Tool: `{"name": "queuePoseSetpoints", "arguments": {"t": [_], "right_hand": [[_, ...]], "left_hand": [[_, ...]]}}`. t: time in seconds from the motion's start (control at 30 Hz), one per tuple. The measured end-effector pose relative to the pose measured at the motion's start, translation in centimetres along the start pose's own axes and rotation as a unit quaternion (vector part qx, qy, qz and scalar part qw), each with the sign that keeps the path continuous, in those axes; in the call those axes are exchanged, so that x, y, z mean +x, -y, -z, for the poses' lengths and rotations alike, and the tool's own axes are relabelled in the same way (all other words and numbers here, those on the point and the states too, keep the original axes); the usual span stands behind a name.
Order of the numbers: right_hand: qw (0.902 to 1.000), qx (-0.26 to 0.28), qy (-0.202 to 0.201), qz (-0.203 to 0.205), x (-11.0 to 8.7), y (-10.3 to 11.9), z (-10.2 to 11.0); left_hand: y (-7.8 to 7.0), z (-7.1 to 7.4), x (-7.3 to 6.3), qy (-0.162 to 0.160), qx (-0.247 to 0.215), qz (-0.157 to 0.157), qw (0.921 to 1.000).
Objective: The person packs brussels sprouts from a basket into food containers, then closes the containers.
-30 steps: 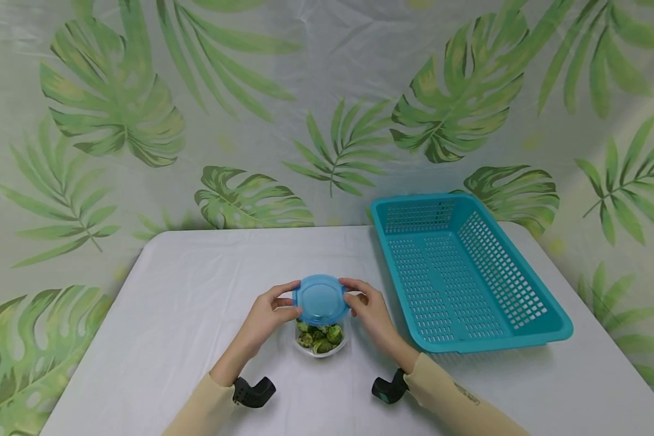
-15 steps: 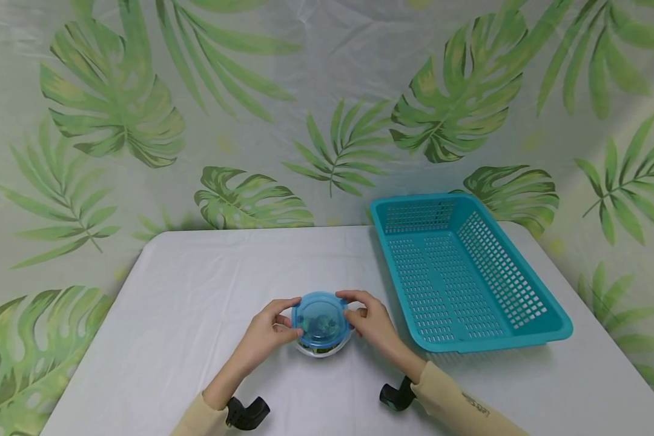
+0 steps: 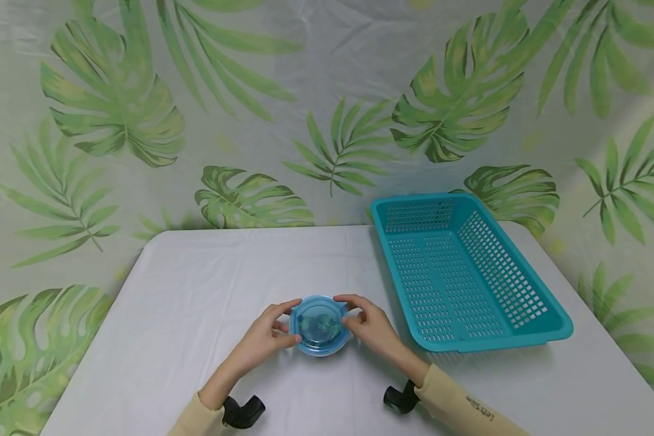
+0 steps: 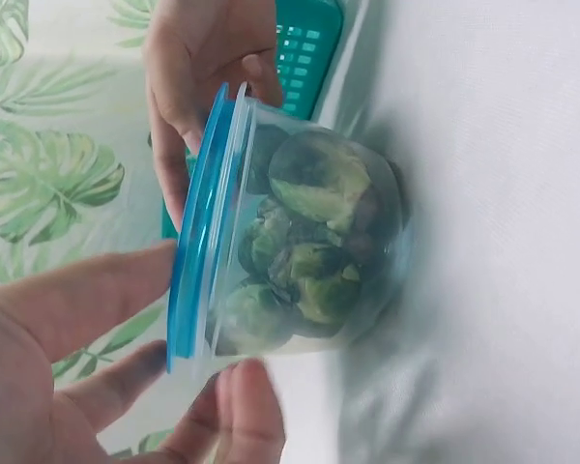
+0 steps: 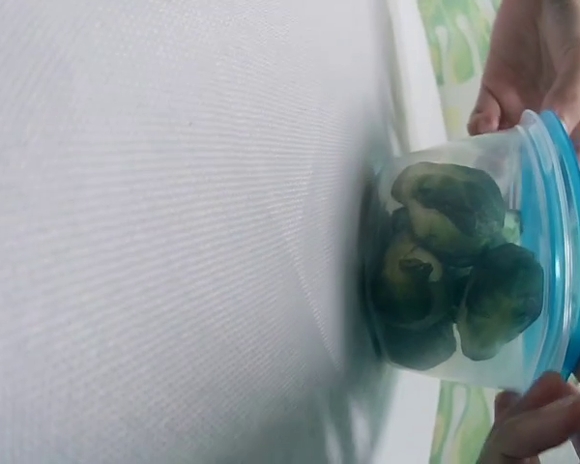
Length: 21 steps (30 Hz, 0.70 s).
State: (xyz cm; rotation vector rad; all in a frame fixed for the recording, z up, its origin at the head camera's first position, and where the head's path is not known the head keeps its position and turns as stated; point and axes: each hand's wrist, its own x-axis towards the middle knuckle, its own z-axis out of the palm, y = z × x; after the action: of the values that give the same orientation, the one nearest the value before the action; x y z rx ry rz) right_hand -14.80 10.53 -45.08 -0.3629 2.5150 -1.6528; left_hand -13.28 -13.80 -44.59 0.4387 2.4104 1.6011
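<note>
A round blue translucent lid (image 3: 319,346) lies over a small clear plastic container (image 4: 391,227) standing on the white tablecloth. Through the container's wall several Brussels sprouts (image 5: 449,217) show. On the left, my left hand (image 3: 263,336) holds the lid's edge between thumb and fingers. Opposite it, my right hand (image 3: 375,328) grips the other side of the lid. Both wrist views show the lid sitting right at the container's rim, a little tilted in the left wrist view.
A large teal perforated basket (image 3: 438,289) stands on the right side of the table, beyond my right hand. The white-covered table (image 3: 196,290) ends at the back against a leaf-printed curtain (image 3: 261,139).
Both hands have brought the lid down and toward me, from above and behind the container onto its top. The Brussels sprouts, bare a second ago, are now covered by the lid.
</note>
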Motion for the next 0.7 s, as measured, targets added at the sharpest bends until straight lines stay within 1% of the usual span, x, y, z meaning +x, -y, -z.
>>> {"name": "queuePoseSetpoints", "arguments": {"t": [0.07, 0.17, 0.27, 0.4, 0.53, 0.63, 0.7], "right_hand": [[0.9999, 0.002, 0.015, 0.004, 0.0, -0.2, 0.0], [0.9991, 0.014, 0.038, 0.012, 0.1, -0.6, 0.1], [0.9977, 0.031, 0.057, 0.02, 0.2, -1.0, 0.1], [0.995, 0.052, 0.08, 0.028, 0.3, -1.2, 0.3], [0.991, 0.081, 0.098, 0.042, 0.4, -1.3, 0.7], [0.986, 0.116, 0.109, 0.049, 0.6, -1.5, 0.8], [0.9829, 0.14, 0.112, 0.044, 0.7, -1.7, 0.9]], "left_hand": [[0.2, 0.2, 0.0, 0.028, -0.028, 0.009, 0.9992], [0.5, 0.5, 0.2, 0.07, -0.083, 0.016, 0.994], [1.0, 0.6, 0.5, 0.093, -0.128, 0.011, 0.9873], [1.7, 0.6, 0.9, 0.095, -0.164, -0.005, 0.9818], [2.2, 0.5, 1.2, 0.089, -0.184, -0.015, 0.9787], [2.2, 0.4, 1.3, 0.082, -0.19, -0.007, 0.9783], [2.1, 0.4, 1.4, 0.077, -0.195, 0.001, 0.9777]]}}
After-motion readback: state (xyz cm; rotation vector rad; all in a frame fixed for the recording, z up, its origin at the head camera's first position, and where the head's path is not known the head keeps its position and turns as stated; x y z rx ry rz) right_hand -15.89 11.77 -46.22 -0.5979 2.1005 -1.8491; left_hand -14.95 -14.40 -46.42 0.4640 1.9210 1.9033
